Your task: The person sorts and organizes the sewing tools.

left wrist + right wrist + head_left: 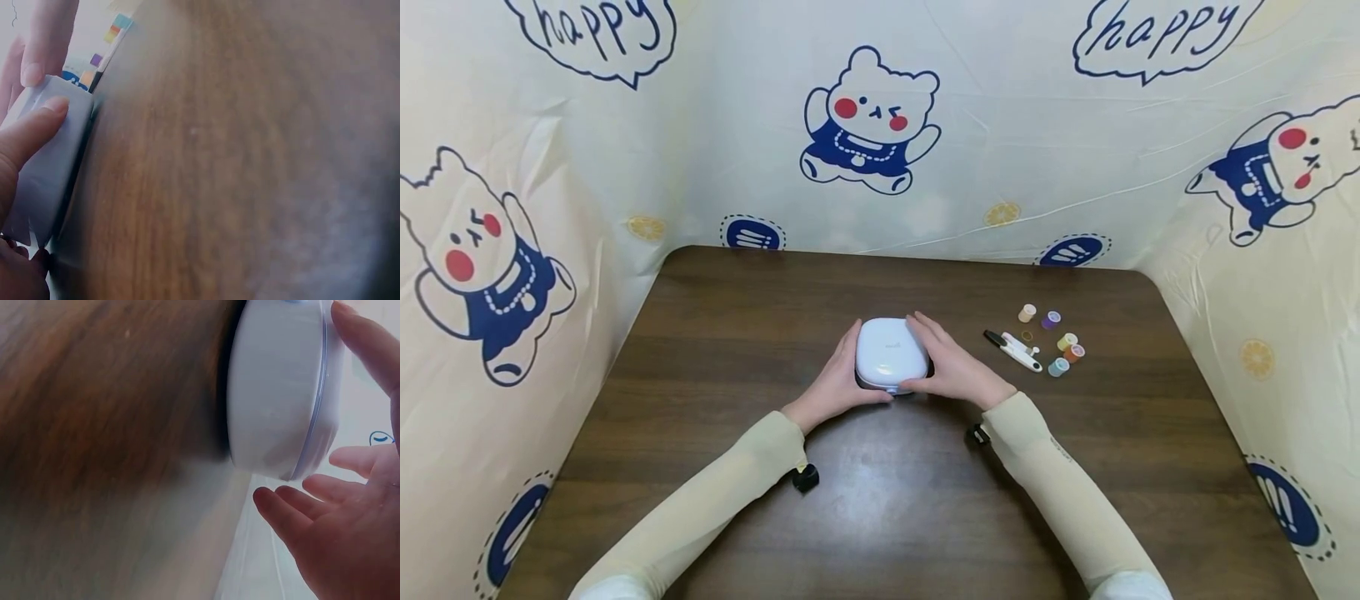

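Observation:
A rounded, pale blue-white lidded case sits on the brown table between both hands. My left hand grips its left side, the thumb laid along the front near a small clasp. In the left wrist view that thumb presses flat on the case's front wall. My right hand is at the right side, its thumb at the front edge of the lid. The right wrist view shows the right fingers spread beside the case's end, with a seam line running round the lid.
Right of the case lie several small spools, among them a purple one and a light blue one. A slim black-and-white tool lies beside them, near a small yellowish ring. Printed curtain surrounds the table.

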`<action>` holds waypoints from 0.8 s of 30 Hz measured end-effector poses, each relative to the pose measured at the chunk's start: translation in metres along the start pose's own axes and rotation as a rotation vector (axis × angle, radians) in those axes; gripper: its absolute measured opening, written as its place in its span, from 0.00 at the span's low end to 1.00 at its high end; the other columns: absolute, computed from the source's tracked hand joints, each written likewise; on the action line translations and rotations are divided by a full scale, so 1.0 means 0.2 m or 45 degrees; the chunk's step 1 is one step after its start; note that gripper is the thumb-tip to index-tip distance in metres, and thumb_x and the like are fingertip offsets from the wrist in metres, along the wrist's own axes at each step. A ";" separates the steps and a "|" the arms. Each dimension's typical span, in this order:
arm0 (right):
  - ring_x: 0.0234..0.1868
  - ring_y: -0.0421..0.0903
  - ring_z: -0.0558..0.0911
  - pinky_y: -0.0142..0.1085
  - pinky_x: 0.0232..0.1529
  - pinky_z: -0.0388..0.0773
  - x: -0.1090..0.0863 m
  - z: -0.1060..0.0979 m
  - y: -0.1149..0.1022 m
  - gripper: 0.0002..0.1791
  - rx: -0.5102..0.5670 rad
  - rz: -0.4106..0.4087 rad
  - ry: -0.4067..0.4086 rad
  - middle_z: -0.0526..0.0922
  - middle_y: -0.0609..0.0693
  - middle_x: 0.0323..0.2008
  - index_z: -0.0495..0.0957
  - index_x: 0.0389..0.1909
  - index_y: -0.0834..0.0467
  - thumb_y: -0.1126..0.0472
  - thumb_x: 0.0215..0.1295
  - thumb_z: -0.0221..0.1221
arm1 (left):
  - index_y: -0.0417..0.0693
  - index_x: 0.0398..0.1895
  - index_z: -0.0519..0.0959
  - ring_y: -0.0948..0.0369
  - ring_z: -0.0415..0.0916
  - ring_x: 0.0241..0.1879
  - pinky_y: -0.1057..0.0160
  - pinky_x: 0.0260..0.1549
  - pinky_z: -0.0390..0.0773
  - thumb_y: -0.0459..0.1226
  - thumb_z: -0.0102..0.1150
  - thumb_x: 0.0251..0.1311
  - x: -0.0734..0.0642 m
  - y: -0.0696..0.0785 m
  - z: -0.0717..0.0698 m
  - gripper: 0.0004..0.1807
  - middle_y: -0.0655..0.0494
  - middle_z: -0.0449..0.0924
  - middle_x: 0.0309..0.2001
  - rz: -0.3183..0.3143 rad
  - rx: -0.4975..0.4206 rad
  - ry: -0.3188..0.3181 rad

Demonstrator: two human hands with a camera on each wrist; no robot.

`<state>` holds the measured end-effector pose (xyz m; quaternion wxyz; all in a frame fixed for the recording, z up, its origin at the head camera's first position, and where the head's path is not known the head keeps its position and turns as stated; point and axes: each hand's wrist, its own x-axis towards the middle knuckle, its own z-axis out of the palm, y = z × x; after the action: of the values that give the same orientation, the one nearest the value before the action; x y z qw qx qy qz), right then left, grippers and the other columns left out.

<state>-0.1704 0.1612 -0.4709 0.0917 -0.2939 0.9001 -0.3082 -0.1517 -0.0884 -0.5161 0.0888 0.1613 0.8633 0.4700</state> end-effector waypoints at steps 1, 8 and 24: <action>0.81 0.60 0.54 0.53 0.76 0.61 0.01 0.00 0.00 0.61 -0.002 -0.008 -0.001 0.50 0.66 0.81 0.50 0.82 0.64 0.47 0.59 0.77 | 0.42 0.85 0.35 0.46 0.45 0.81 0.43 0.76 0.56 0.51 0.85 0.46 0.00 0.00 0.00 0.77 0.41 0.37 0.84 0.001 0.003 -0.003; 0.80 0.61 0.57 0.52 0.77 0.60 0.02 0.01 -0.01 0.61 -0.008 -0.014 0.008 0.53 0.67 0.80 0.50 0.81 0.68 0.49 0.58 0.77 | 0.38 0.84 0.34 0.44 0.45 0.81 0.43 0.76 0.56 0.50 0.86 0.44 0.01 0.01 0.01 0.78 0.38 0.37 0.84 -0.017 0.022 -0.004; 0.77 0.62 0.62 0.53 0.75 0.64 0.03 -0.01 -0.02 0.61 -0.001 0.035 -0.029 0.57 0.68 0.77 0.53 0.80 0.68 0.49 0.55 0.79 | 0.39 0.82 0.44 0.44 0.62 0.71 0.45 0.69 0.68 0.47 0.86 0.40 0.04 0.02 0.03 0.72 0.37 0.55 0.76 -0.036 0.014 0.058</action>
<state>-0.1743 0.1557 -0.4657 0.1060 -0.2849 0.9031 -0.3032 -0.1559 -0.0798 -0.5166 0.0747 0.1389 0.8699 0.4674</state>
